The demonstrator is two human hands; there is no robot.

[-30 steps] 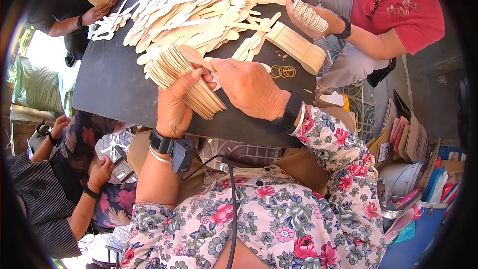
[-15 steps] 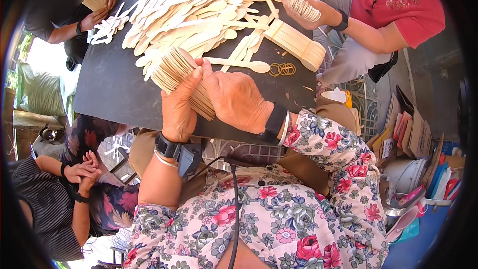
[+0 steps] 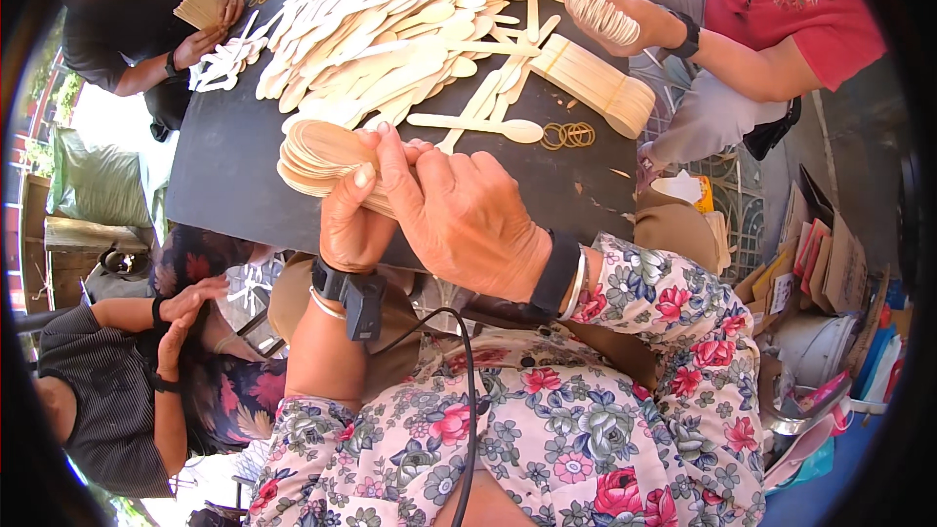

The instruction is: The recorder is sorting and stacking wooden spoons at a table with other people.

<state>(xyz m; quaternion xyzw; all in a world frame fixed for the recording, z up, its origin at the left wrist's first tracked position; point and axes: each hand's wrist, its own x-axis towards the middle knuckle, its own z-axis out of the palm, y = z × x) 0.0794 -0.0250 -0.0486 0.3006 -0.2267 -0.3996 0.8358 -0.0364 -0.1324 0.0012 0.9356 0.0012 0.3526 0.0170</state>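
My left hand [image 3: 353, 224] is closed round a stack of wooden spoons [image 3: 317, 154], their rounded ends fanned slightly toward the left. My right hand [image 3: 478, 215] grips the same stack from the other side, thumb and fingers by my left thumb. It hides the handle ends. Just beyond my hands, a loose wooden spoon [image 3: 478, 127] lies across others on the dark table [image 3: 234, 195]. A large pile of wooden spoons [image 3: 371, 39] spreads over the far side.
A banded bundle of spoons [image 3: 597, 83] and several rubber bands [image 3: 568, 135] lie to the right. A co-worker in red [image 3: 752, 29] holds spoons at far right; another in dark clothes [image 3: 127, 39] works at far left. A seated person [image 3: 117, 381] is at lower left. Cardboard boxes [image 3: 830, 254] stand at right.
The stack has tipped so its rounded ends now face up toward me. My right hand has shifted over it. The seated person's hands have parted somewhat.
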